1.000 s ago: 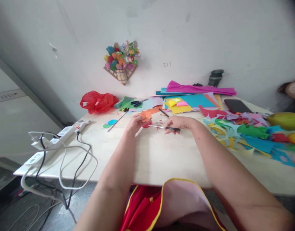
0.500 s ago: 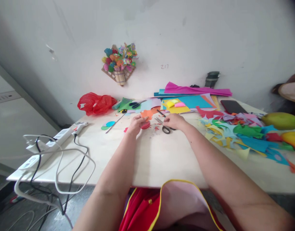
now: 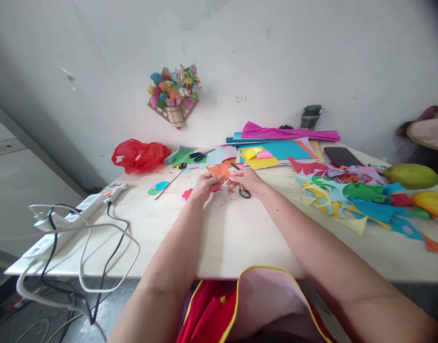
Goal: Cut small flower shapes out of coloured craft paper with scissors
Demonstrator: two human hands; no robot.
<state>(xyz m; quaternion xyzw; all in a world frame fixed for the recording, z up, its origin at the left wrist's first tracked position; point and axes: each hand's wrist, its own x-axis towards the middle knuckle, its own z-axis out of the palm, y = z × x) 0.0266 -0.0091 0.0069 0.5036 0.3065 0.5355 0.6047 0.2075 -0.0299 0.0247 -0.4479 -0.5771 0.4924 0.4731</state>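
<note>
Your left hand (image 3: 206, 185) seemingly pinches orange paper (image 3: 221, 168). I can't tell whether your right hand (image 3: 245, 179), beside scissors (image 3: 244, 197), grips anything.

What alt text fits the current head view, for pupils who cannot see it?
A person's bare left hand and right hand are close together by jagged orange paper on a pale tabletop, a black looped scissor handle beside the right. Multicoloured paper scraps lie right; a red plastic bag, left.
</note>
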